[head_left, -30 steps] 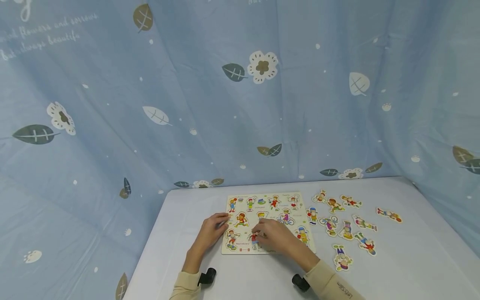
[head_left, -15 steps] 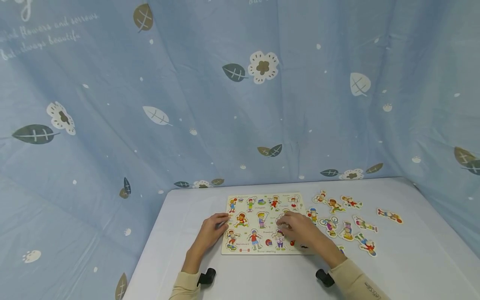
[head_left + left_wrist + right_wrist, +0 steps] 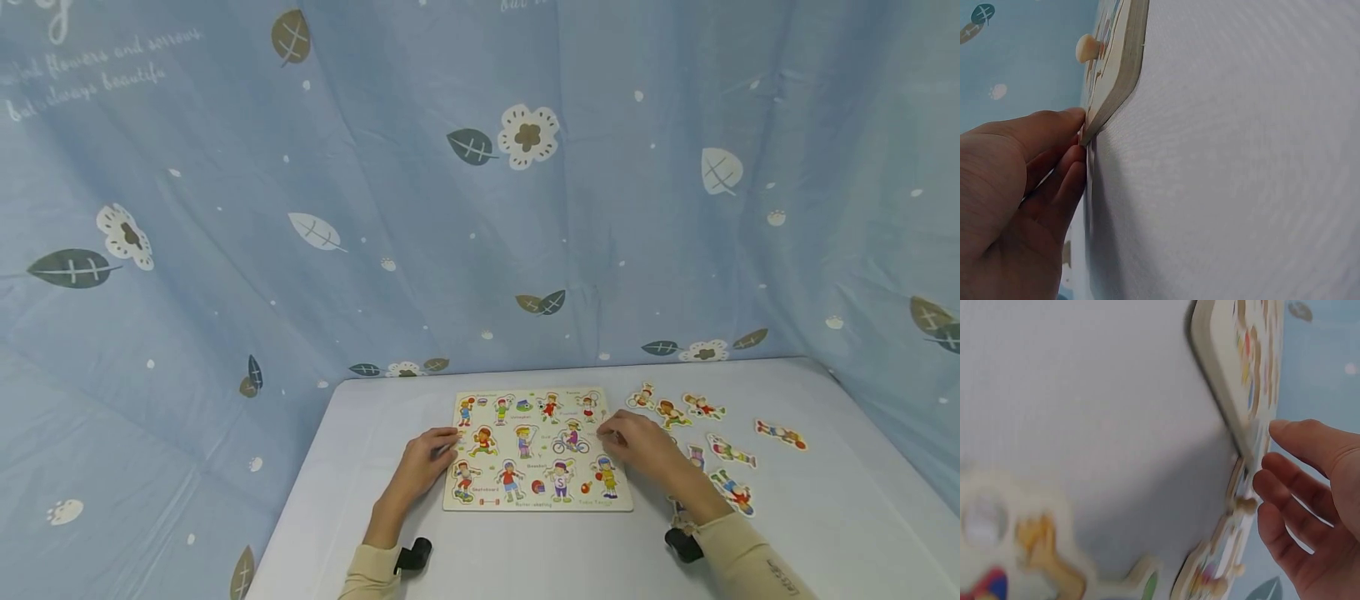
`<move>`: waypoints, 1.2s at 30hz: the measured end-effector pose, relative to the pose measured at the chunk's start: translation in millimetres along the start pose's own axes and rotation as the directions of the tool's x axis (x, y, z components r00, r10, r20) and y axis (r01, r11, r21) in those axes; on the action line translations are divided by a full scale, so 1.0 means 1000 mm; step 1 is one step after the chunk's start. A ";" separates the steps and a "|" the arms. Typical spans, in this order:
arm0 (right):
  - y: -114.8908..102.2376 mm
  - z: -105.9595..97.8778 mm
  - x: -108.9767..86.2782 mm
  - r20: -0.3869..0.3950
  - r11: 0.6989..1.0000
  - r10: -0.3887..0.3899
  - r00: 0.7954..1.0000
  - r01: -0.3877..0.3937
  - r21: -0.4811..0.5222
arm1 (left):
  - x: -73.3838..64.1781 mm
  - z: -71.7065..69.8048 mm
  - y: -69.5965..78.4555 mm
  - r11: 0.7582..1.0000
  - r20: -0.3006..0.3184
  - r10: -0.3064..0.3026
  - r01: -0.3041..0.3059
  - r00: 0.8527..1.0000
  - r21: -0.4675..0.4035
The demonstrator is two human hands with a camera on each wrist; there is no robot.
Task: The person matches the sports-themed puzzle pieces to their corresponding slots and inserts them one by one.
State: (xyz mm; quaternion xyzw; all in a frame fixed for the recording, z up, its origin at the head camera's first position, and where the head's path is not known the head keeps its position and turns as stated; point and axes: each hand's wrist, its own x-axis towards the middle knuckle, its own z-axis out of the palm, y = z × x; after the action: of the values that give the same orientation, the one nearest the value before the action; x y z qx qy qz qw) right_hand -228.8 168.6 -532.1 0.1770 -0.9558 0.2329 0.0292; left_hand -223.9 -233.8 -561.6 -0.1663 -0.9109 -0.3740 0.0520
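— Where does the puzzle board [image 3: 536, 450] lie, and which hand has it?

— Flat on the white tabletop [image 3: 825, 533], roughly mid-table, its long axis running left to right. The left hand [image 3: 423, 458] rests at its left edge; in the left wrist view the fingers [image 3: 1066, 119] lie fairly straight, their tips against the board's side, not wrapped round anything.

— And the right hand [image 3: 637, 442]?

— At the board's right edge, about level with the cyclist picture. Its fingers [image 3: 1294, 494] are loosely bent and a little apart, and I see nothing held in them.

— So where are the loose pieces [image 3: 697, 450] from there?

— To the right of that hand, scattered on the tabletop beside the board, some partly hidden under the wrist, the farthest one [image 3: 780, 433] well apart to the right. They lie at all angles. The right hand is plainly the nearer to them; the left has the whole board between.

— The board's slots?

— Printed figures show in every place; whether any are filled I cannot tell.
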 end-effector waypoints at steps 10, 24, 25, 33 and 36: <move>0.022 -0.006 0.000 -0.017 0.999 0.042 0.999 -0.042 -0.002 | -0.001 0.000 0.000 1.000 -0.001 -0.011 0.011 1.000 0.001; 0.037 -0.004 0.005 -0.045 1.000 -0.024 0.999 0.025 0.008 | 0.000 0.001 -0.002 1.000 0.008 -0.012 0.012 1.000 0.003; 0.037 -0.004 0.006 -0.045 1.000 -0.026 0.999 0.026 0.007 | 0.000 0.001 -0.002 1.000 0.007 -0.014 0.014 1.000 0.000; 0.037 -0.002 0.006 -0.036 1.000 -0.015 0.999 0.015 -0.006 | -0.001 0.001 -0.001 1.000 -0.005 -0.004 0.004 1.000 -0.007; 0.037 -0.002 0.005 -0.036 1.000 -0.014 0.999 0.014 -0.023 | -0.001 0.000 0.000 1.000 -0.008 -0.007 0.007 1.000 -0.010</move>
State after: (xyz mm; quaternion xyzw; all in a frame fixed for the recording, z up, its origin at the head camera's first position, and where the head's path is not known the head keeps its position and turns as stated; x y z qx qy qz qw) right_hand -247.0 198.4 -545.5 0.1791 -0.9565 0.2247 0.0501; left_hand -222.5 -234.2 -561.7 -0.1619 -0.9093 -0.3796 0.0534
